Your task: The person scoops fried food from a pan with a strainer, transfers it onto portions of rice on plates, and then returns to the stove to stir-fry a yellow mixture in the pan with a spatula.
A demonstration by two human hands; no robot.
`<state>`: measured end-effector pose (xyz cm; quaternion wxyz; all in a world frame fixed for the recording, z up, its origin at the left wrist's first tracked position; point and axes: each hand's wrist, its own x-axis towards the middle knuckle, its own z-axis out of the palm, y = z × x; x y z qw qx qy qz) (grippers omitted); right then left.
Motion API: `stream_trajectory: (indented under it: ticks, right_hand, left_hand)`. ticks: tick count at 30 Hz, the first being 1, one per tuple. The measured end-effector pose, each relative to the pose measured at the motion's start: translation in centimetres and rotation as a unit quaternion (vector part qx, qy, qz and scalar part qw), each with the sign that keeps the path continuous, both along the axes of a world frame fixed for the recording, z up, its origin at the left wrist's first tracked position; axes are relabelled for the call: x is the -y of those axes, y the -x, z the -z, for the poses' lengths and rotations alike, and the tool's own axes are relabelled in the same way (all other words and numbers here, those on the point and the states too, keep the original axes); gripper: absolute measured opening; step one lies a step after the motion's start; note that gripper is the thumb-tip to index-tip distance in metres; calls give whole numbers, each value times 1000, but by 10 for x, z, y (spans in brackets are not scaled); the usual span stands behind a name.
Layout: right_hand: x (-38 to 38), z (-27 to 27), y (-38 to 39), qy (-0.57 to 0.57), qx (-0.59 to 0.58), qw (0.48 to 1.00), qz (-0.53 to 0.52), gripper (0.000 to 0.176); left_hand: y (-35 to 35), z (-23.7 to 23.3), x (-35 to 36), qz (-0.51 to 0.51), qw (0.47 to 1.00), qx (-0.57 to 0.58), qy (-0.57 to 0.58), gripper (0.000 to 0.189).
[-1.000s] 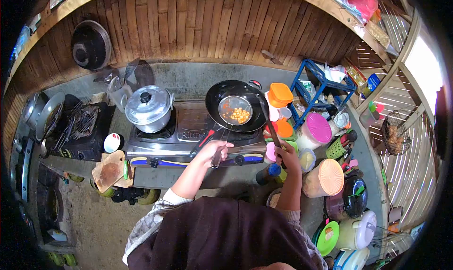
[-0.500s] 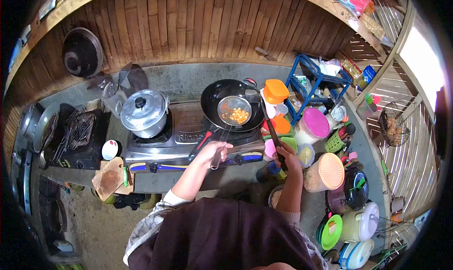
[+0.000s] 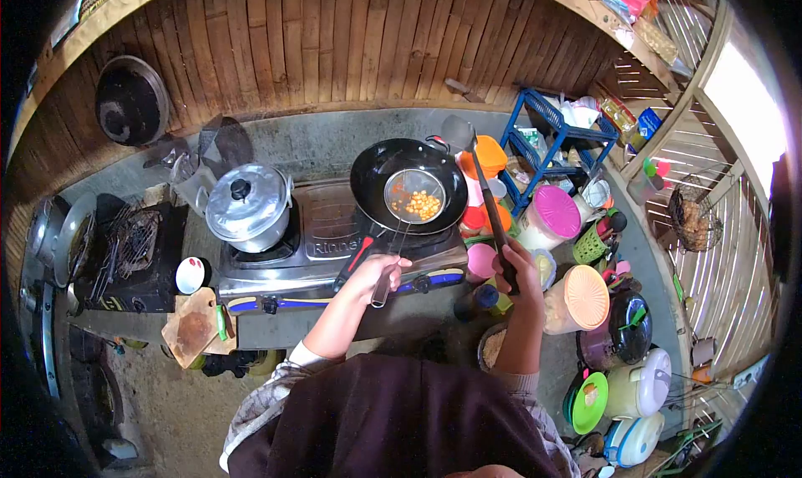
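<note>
My left hand (image 3: 378,278) is closed round the handle of a wire strainer (image 3: 415,180). The strainer's round basket is over the black wok (image 3: 368,173), with small yellow-orange pieces (image 3: 423,205) in it. In my right hand (image 3: 518,271) is the dark handle of a long ladle (image 3: 493,211), its round metal head up beyond the wok's right rim, near an orange container (image 3: 487,157). The wok sits on the right burner of the steel stove (image 3: 322,256). On the left burner stands a lidded silver pot (image 3: 247,207).
Left of the stove are a white cup (image 3: 190,275), a cutting board (image 3: 190,327) with a green-handled knife, and a black grill stove (image 3: 159,269). Lidded tubs, including one with a pink lid (image 3: 556,211), and a blue rack (image 3: 551,144) crowd the right side.
My right hand has shifted slightly, and the ladle's head has risen from the wok's right edge to beyond its rim. The strainer has stayed over the wok. The view has shifted slightly.
</note>
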<state>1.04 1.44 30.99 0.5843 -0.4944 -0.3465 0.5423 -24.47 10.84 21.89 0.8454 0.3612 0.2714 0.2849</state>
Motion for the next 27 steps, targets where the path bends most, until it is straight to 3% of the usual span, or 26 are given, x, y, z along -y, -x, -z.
stream_trajectory:
  ticks: [5, 7, 17, 19, 23, 26, 27]
  right_hand:
    - [-27, 45, 0, 44, 58, 997, 2, 31]
    - [-30, 40, 4, 14, 8, 1000, -4, 32]
    - [-38, 50, 1, 41, 9, 999, 12, 40]
    - [-42, 56, 0, 55, 53, 997, 18, 19]
    - [-36, 58, -3, 33, 2, 999, 24, 27]
    - [-38, 55, -4, 40, 39, 998, -9, 18]
    - [-37, 56, -4, 26, 2, 1000, -14, 15]
  left_hand:
    - [4, 10, 0, -7, 999, 35, 23, 28]
    - [5, 11, -1, -15, 999, 32, 38, 28]
    - [8, -1, 4, -13, 1000, 17, 20, 28]
    - [7, -3, 1, -2, 1000, 28, 4, 28]
    - [4, -9, 3, -6, 999, 31, 18, 28]
    - [2, -10, 1, 12, 999, 35, 13, 28]
    - [1, -11, 1, 18, 1000, 25, 8, 29]
